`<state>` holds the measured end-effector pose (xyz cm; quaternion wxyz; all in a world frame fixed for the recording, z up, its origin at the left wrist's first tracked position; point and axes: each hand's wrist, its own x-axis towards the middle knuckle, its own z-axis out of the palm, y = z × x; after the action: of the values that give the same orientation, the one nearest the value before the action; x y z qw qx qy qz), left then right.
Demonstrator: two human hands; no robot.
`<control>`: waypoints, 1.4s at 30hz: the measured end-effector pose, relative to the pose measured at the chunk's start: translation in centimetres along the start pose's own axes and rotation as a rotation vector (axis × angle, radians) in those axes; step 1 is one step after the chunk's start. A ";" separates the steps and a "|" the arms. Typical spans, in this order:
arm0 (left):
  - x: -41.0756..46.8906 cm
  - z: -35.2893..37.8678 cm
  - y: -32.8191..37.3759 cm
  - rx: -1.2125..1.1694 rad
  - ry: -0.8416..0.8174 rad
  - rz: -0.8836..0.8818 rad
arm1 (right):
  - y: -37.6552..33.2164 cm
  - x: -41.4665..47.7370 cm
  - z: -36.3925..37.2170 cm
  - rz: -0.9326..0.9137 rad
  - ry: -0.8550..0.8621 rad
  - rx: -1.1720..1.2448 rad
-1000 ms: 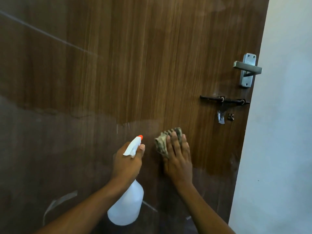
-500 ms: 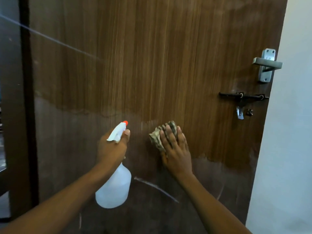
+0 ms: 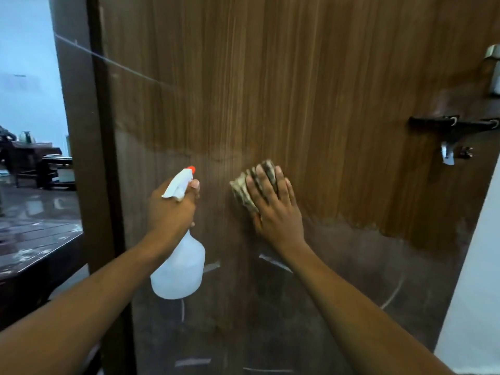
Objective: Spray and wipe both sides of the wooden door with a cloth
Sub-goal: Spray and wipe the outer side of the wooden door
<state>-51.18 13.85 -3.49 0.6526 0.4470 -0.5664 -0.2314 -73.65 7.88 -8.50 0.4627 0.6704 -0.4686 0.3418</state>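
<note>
Right hand (image 3: 276, 209) flat, fingers spread, pressing cloth (image 3: 244, 189) on door (image 3: 297, 90). Left hand (image 3: 170, 212) grips sprayer (image 3: 180, 255) just left of cloth. Panel above hands glossy brown, below dull, streaked: this side apparently part-wiped. Far side unseen, presumably pending.

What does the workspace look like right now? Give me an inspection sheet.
Surface: wooden door, brown grain above, duller with pale streaks below.
Job's things: spray bottle, white, orange nozzle tip toward the door; cloth flat against the door.
Clutter: nothing seen.
Hands: left hand grips the spray bottle; right hand presses the cloth with straight fingers.
Cables: nothing seen.
Surroundings: black latch and metal handle at the door's right edge; dark frame left, furniture beyond; white wall right.
</note>
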 end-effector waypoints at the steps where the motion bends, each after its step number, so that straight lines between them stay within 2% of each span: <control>1: 0.0 -0.4 -0.3 0.001 0.007 -0.014 | 0.7 -1.2 0.1 -0.037 0.007 -0.017; 4: 0.2 -1.5 -1.2 -0.003 0.026 -0.057 | 2.8 -2.2 -0.6 0.069 0.022 -0.046; 7: 0.5 -2.5 -1.6 -0.002 0.071 -0.101 | 1.0 2.9 -1.2 0.300 0.054 0.010; 8: 0.7 -2.8 -1.7 -0.009 0.089 -0.117 | -0.4 5.0 -1.3 0.319 0.062 0.029; 11: 1.1 -3.7 -1.7 0.001 0.107 -0.123 | -4.4 8.2 -0.5 0.170 0.053 0.048; 14: 1.5 -4.7 -1.7 0.004 0.112 -0.121 | -6.0 5.7 0.8 -0.091 0.015 0.030; 16: 1.5 -5.3 -1.7 -0.002 0.114 -0.120 | -4.8 3.0 1.1 -0.190 0.007 0.003; 18: 1.5 -5.7 -1.8 -0.004 0.109 -0.113 | -2.7 1.7 0.6 -0.125 0.026 -0.025; 22: 1.6 -6.9 -2.1 -0.006 0.126 -0.109 | -3.7 6.4 -0.9 0.185 0.095 0.023; 24: 1.9 -7.6 -2.0 -0.003 0.129 -0.097 | -6.8 10.2 -0.9 0.169 0.108 0.065; 28: 2.2 -9.1 -2.0 -0.001 0.119 -0.036 | -11.7 11.2 1.5 -0.112 0.058 0.072; 32: 1.9 -10.6 -2.8 -0.001 0.124 -0.037 | -10.2 5.7 2.2 -0.463 -0.002 0.044; 34: 1.7 -11.5 -3.2 0.003 0.117 -0.034 | -8.4 5.3 1.5 -0.425 0.005 0.026; 38: 1.7 -12.7 -4.0 -0.031 0.137 -0.047 | -11.3 13.3 0.2 -0.117 0.031 0.032; 42: 1.9 -13.4 -4.4 -0.043 0.157 -0.026 | -18.3 19.5 1.0 -0.187 0.038 0.053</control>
<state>-37.13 14.43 -5.63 0.7013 0.4569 -0.5026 -0.2162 -49.98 3.26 3.04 0.4836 0.7165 -0.3862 0.3219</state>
